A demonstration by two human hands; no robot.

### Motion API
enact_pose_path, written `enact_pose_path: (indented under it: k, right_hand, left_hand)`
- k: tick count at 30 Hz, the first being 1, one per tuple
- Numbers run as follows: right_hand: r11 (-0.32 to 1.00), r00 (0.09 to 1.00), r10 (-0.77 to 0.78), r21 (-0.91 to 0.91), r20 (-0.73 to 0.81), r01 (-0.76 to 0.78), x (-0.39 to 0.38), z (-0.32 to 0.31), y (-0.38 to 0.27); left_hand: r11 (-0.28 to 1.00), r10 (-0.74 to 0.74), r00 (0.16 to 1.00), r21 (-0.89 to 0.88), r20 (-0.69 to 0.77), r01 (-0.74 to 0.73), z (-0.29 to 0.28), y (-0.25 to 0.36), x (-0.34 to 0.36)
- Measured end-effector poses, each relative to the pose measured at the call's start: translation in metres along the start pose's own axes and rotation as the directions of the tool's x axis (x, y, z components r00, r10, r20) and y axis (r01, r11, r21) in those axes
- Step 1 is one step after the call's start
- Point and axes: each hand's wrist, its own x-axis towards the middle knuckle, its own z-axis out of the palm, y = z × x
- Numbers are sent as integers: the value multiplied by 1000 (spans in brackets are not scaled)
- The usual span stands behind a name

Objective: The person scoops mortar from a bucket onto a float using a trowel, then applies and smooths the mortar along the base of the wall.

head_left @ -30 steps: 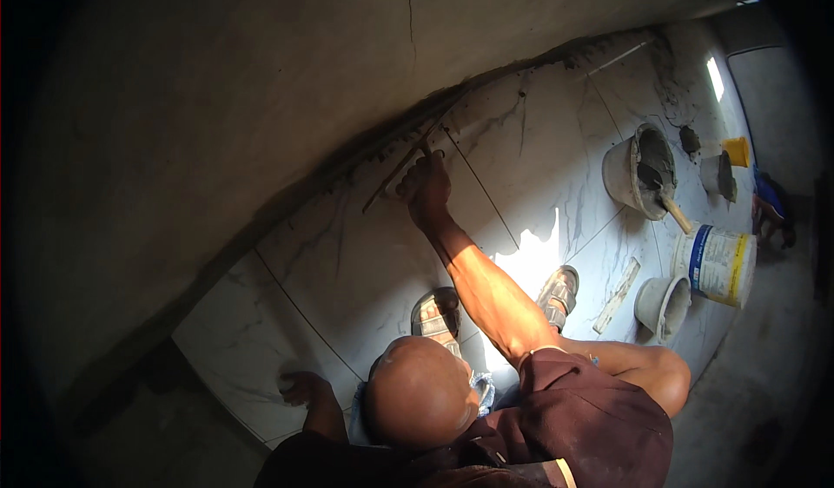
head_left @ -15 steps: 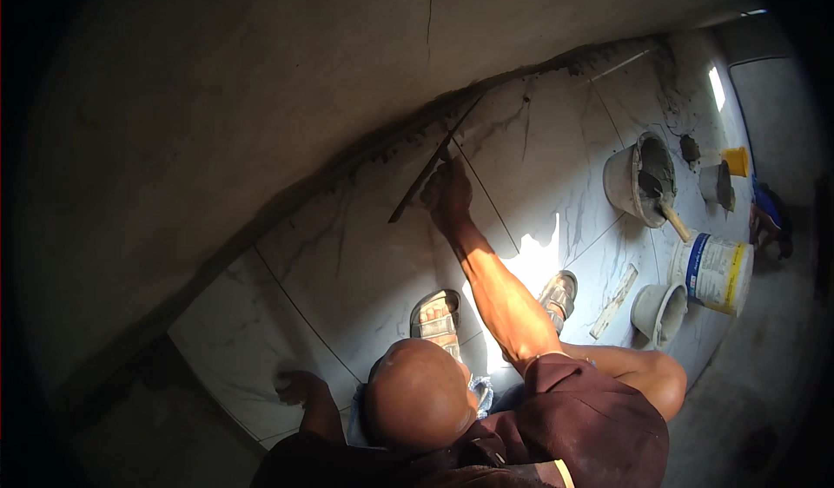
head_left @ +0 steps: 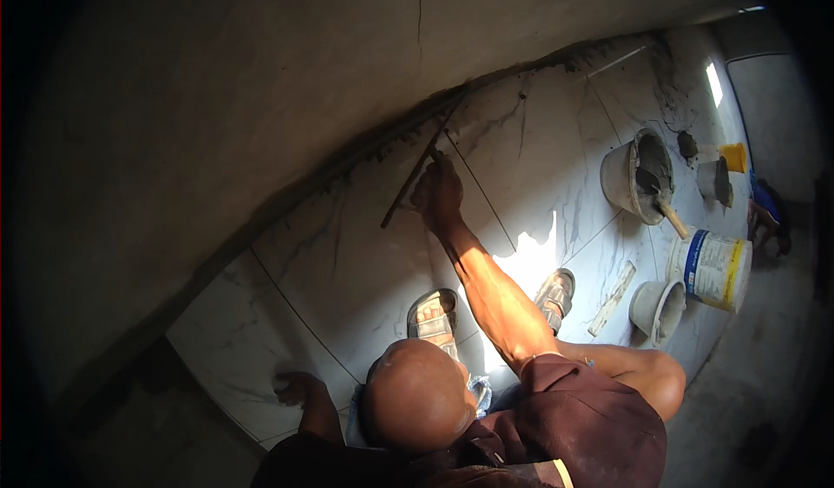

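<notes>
Neither my left hand nor my right hand shows. Below me a person with a bare head and maroon shirt crouches on white marbled tiles, sandaled feet apart. That person's right hand grips a long, thin flat tool, like a float or trowel, lying slantwise near the mortar-smeared joint at the wall's foot. Their left hand is low at the left on the tiles, by a small pale item that I cannot make out.
At the right stand a mortar bowl with a wooden-handled tool, a white bucket, a smaller bowl, a grey container, a yellow container and a pale strip. Another person in blue is beyond them. A cracked plaster wall borders the tiles.
The crouching person's right hand and tool moved a little to the right, then slightly back to the left. Their left hand and the containers look much the same.
</notes>
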Motion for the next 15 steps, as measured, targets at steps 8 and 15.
enact_pose_path:
  k: [8,15]
  right_hand:
    - [970,997,28,-238,-74,-45,-49,-14,81]
    - [998,997,-51,-37,-49,50,9,-21,-26]
  left_hand:
    - [999,21,997,31,81,-23,8,-4,-14]
    - [986,5,999,169,38,-11,3,2,-13]
